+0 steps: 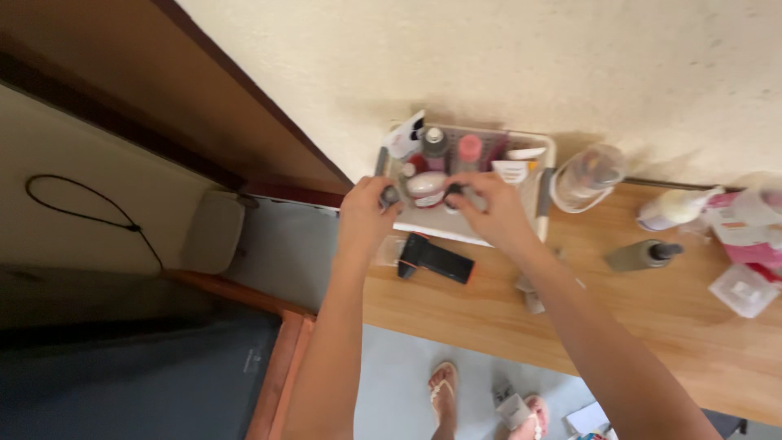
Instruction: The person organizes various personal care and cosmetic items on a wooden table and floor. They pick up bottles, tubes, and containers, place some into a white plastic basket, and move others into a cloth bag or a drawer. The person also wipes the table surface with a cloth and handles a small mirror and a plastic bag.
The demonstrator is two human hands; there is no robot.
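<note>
Left hand (364, 213) is clamped on a small dark cylindrical bottle (390, 195) at the front edge of the white plastic organiser tray (547, 151). Right hand (491, 210) grips a small dark item (453, 192), blurred, inside the tray on the wooden tabletop (652, 314).

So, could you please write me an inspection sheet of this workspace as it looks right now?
Surface: wooden table against a pale wall.
Job's things: white organiser tray packed with bottles and jars; a small dark item and another small dark item, both too blurred to identify.
Clutter: black device in front of the tray, clear jar, grey spray bottle, white bottle, clear box.
Grippers: left hand grips one dark item; right hand pinches the other, both over the tray.
Cables: black cord on the panel at left.
Surroundings: floor below, feet in sandals.
</note>
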